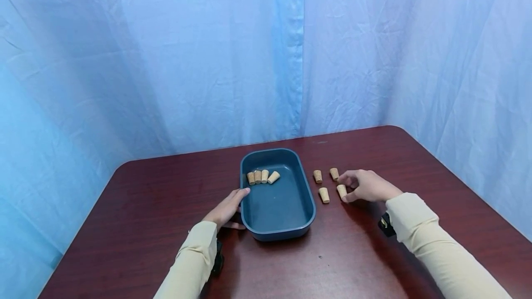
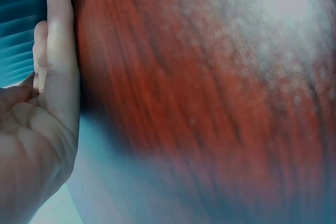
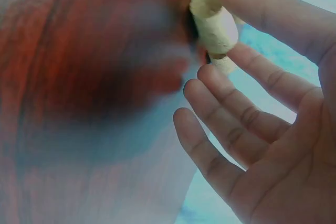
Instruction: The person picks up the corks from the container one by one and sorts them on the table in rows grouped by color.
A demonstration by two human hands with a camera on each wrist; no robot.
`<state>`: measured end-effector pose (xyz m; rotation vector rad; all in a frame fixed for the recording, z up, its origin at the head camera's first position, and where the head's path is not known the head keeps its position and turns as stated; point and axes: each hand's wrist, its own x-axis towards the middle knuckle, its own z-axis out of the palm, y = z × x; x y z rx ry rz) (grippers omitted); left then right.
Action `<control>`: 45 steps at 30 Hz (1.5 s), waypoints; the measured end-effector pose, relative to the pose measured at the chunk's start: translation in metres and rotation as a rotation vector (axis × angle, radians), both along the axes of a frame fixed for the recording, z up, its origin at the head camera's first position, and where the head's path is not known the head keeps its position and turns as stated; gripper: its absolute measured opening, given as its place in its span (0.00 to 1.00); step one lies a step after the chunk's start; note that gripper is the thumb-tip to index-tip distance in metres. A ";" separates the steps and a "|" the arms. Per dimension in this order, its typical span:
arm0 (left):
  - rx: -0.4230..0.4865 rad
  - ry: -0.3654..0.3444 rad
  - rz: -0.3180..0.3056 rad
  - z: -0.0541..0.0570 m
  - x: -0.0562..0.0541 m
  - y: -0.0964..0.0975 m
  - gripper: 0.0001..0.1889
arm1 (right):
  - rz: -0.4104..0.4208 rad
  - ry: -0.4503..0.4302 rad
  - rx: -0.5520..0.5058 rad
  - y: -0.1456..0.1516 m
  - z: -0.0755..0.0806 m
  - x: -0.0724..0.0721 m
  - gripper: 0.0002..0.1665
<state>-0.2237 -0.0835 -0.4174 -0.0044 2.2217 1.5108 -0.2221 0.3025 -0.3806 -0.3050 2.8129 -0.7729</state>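
Observation:
My left hand (image 1: 226, 209) rests at the left side of a dark blue rectangular tray (image 1: 277, 234), fingertips on its rim and thumb low against the outer wall. In the left wrist view, the fingers (image 2: 60, 35) look straight. Inside the tray, several tapered corks (image 1: 264, 176) lie in a row near the left wall. To the right, my right hand (image 1: 365, 186) is at a pale cork (image 1: 341, 191) on the table. In the right wrist view, thumb and forefinger are spread around this cork (image 3: 215, 22), tips right beside it; the other fingers are loosely bent.
Beside that cork are a pale cork (image 1: 324, 195) and two browner corks, one (image 1: 317, 176) near the tray and one (image 1: 334, 174) farther right. The dark red wooden table (image 1: 166, 206) has rounded far corners. Light blue curtains (image 1: 224, 59) hang around it.

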 end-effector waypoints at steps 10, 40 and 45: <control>0.003 -0.003 0.002 0.000 0.000 0.000 0.38 | -0.013 0.073 -0.100 0.005 0.008 -0.003 0.28; 0.023 0.001 0.000 -0.001 -0.001 -0.001 0.38 | -0.086 0.137 -0.441 -0.059 0.034 -0.008 0.20; 0.020 0.001 0.001 -0.002 -0.001 -0.002 0.38 | -0.079 0.146 -0.431 -0.074 0.039 -0.010 0.20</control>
